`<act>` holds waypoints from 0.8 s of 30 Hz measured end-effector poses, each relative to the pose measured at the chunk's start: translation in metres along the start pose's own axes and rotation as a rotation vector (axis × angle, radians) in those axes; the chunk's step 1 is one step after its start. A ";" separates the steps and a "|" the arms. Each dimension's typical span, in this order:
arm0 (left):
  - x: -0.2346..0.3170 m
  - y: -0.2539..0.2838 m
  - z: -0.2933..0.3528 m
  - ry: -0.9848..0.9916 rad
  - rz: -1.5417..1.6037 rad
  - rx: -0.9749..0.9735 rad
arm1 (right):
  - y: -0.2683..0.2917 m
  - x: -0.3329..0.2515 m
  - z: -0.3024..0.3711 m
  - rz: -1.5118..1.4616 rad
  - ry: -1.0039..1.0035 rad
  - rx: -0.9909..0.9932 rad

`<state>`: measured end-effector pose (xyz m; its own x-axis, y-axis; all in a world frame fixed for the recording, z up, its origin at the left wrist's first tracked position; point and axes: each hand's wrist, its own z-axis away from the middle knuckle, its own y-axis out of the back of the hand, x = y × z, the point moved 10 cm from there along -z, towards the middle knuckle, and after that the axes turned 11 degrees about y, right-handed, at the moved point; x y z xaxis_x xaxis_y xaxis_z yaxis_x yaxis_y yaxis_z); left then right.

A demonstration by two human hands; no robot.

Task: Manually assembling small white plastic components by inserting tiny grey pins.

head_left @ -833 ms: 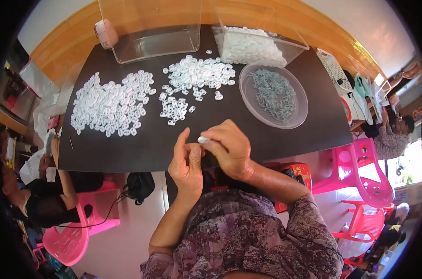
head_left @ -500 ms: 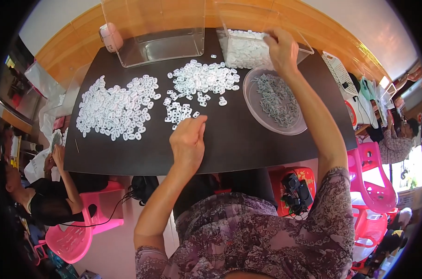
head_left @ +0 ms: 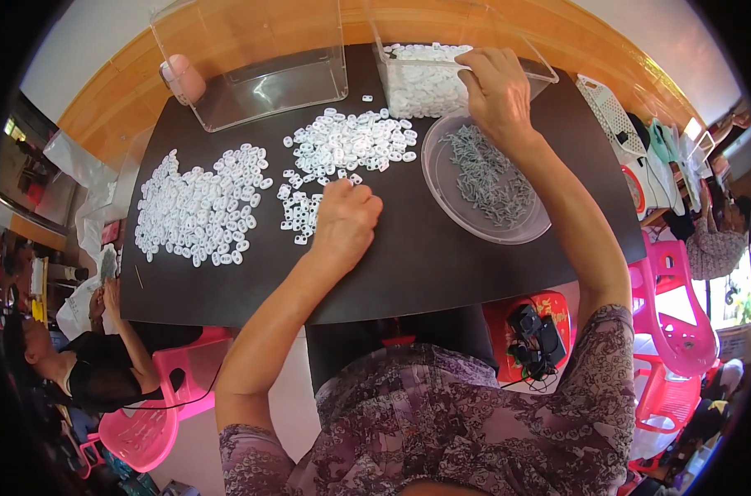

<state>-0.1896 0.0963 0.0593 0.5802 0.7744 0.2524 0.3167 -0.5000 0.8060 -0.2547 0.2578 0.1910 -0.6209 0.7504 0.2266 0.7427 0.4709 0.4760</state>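
1. Tabletop (head_left: 450,277), dark, spans the middle of the frame. White oval pieces lie on it in three main lots.
2. Left hand (head_left: 342,219): centre of frame, back upward, fingers curled down. Grip hidden beneath the knuckles; cannot tell whether anything is pinched in it.
3. Small cluster (head_left: 297,213) of white pieces: just left of the left hand, partly covered by it.
4. Middle heap (head_left: 351,140) of white pieces: upper centre, above the left hand in the frame. One stray piece (head_left: 367,98) near its top, apart.
5. Large heap (head_left: 195,207), white ovals: left of centre, the widest spread.
6. Right hand (head_left: 501,93): upper right of centre, at a clear bin (head_left: 442,29). Fingers bent, thumb and forefinger toward the packed pieces (head_left: 423,89) inside. Cannot tell whether this grip is together, apart or clamped on a piece.
7. Round dish (head_left: 435,178), clear: right of centre, below the right hand. Slender grey parts (head_left: 487,182) in it; right forearm hides some of the rim.
8. Second bin (head_left: 305,78), clear: upper left. Pink container (head_left: 184,79) beside its left wall.
9. Red stool (head_left: 498,326), lower right; black gadget (head_left: 531,339) with cables on top.
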 end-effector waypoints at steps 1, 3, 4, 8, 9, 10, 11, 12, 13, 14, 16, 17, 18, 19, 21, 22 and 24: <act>-0.006 0.011 0.002 0.030 0.065 0.057 | 0.011 -0.006 -0.001 -0.001 -0.005 -0.001; -0.028 0.020 0.006 0.158 0.087 0.126 | 0.022 -0.022 0.002 -0.067 0.024 0.017; -0.028 0.021 0.005 0.162 0.082 0.122 | 0.024 -0.027 0.007 -0.073 0.021 0.018; -0.016 0.021 -0.004 0.159 -0.037 0.086 | 0.027 -0.047 0.018 -0.177 -0.004 -0.039; -0.007 0.013 -0.006 0.104 -0.094 0.029 | 0.027 -0.052 0.020 -0.213 -0.010 -0.061; -0.002 0.007 -0.007 0.069 -0.135 0.019 | 0.030 -0.057 0.021 -0.213 -0.006 -0.061; -0.002 0.006 -0.009 0.069 -0.134 0.023 | 0.032 -0.062 0.022 -0.244 -0.009 -0.069; -0.002 -0.003 -0.011 0.066 -0.221 -0.034 | 0.033 -0.066 0.022 -0.274 -0.010 -0.077; 0.001 -0.013 -0.013 0.056 -0.299 -0.094 | 0.036 -0.068 0.024 -0.262 -0.011 -0.083; 0.004 -0.015 -0.016 0.048 -0.287 -0.090 | 0.039 -0.070 0.025 -0.267 -0.004 -0.087; 0.005 -0.019 -0.019 0.070 -0.276 -0.135 | 0.044 -0.072 0.026 -0.261 0.005 -0.094; 0.006 -0.019 -0.021 0.063 -0.269 -0.130 | 0.045 -0.072 0.027 -0.277 -0.005 -0.088; 0.004 -0.020 -0.022 0.071 -0.242 -0.128 | 0.048 -0.071 0.029 -0.294 -0.016 -0.082; 0.003 -0.020 -0.024 0.077 -0.216 -0.126 | 0.050 -0.070 0.032 -0.284 -0.016 -0.082; 0.003 -0.017 -0.022 0.075 -0.175 -0.107 | 0.051 -0.066 0.040 -0.279 -0.065 -0.108; 0.003 -0.015 -0.019 0.070 -0.162 -0.094 | 0.052 -0.067 0.044 -0.273 -0.066 -0.109; -0.001 -0.013 -0.016 0.082 -0.155 -0.094 | 0.049 -0.063 0.053 -0.282 -0.121 -0.145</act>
<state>-0.2062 0.1084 0.0567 0.4653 0.8704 0.1609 0.3241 -0.3366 0.8841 -0.1662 0.2581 0.1547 -0.7561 0.6537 -0.0298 0.4972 0.6035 0.6233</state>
